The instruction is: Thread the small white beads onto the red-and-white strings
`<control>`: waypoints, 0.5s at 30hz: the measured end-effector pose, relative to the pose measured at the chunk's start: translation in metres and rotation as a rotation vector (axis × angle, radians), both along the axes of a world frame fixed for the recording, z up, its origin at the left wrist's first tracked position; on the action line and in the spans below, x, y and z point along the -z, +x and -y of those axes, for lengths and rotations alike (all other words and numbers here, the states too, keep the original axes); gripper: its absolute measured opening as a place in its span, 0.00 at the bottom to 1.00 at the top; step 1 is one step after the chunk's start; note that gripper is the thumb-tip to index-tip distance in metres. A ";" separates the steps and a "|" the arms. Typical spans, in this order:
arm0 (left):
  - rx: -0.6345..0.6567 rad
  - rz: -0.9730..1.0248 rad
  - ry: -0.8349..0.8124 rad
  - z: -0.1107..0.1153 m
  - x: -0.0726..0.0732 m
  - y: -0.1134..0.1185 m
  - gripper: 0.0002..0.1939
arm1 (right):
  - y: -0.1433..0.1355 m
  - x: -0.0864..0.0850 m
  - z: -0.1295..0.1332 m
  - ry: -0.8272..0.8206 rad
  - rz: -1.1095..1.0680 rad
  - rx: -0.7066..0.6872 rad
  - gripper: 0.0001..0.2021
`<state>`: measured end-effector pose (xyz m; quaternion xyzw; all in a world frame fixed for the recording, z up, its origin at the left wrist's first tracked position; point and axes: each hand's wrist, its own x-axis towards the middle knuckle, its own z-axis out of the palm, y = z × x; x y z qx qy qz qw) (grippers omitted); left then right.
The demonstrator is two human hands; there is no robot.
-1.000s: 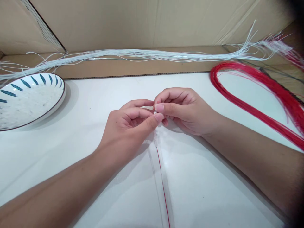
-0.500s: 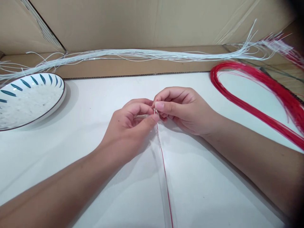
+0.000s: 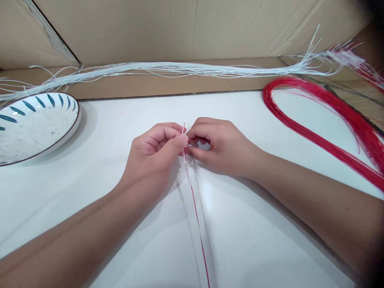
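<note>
My left hand (image 3: 159,146) is closed in a pinch, its thumb and index finger gripping a thin red cord (image 3: 195,208) with a white cord beside it. The red cord's tip sticks up above the thumb, while its length runs down towards the table's near edge. Just below the pinch, a short stretch with small pale, bead-like marks (image 3: 188,176) shows on the cord. My right hand (image 3: 214,146) has curled fingers close against the left fingertips, apparently pinching the fine white strand; its fingertips are partly hidden.
At the left stands a white plate with blue leaf marks (image 3: 78,116), holding small clear pieces (image 3: 39,128). A bundle of white cords (image 3: 180,69) lies along the cardboard at the back. Looped red cords (image 3: 300,128) rest on the right of the white table (image 3: 255,240).
Both hands have shifted slightly left with the cord. My right thumb has left the top of the pinch and moved lower, and the red tip now shows above my left thumb.
</note>
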<state>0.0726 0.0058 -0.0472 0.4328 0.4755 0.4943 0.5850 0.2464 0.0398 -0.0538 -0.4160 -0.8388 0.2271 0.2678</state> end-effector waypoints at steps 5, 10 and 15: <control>0.006 -0.007 -0.004 0.000 0.000 0.000 0.10 | -0.001 0.000 0.002 0.020 0.012 -0.031 0.06; -0.008 -0.046 0.001 0.002 -0.002 -0.002 0.11 | 0.001 -0.005 -0.001 -0.286 -0.356 0.092 0.05; -0.010 -0.035 -0.010 0.002 -0.005 -0.001 0.11 | 0.001 -0.007 -0.006 -0.665 -0.857 0.111 0.04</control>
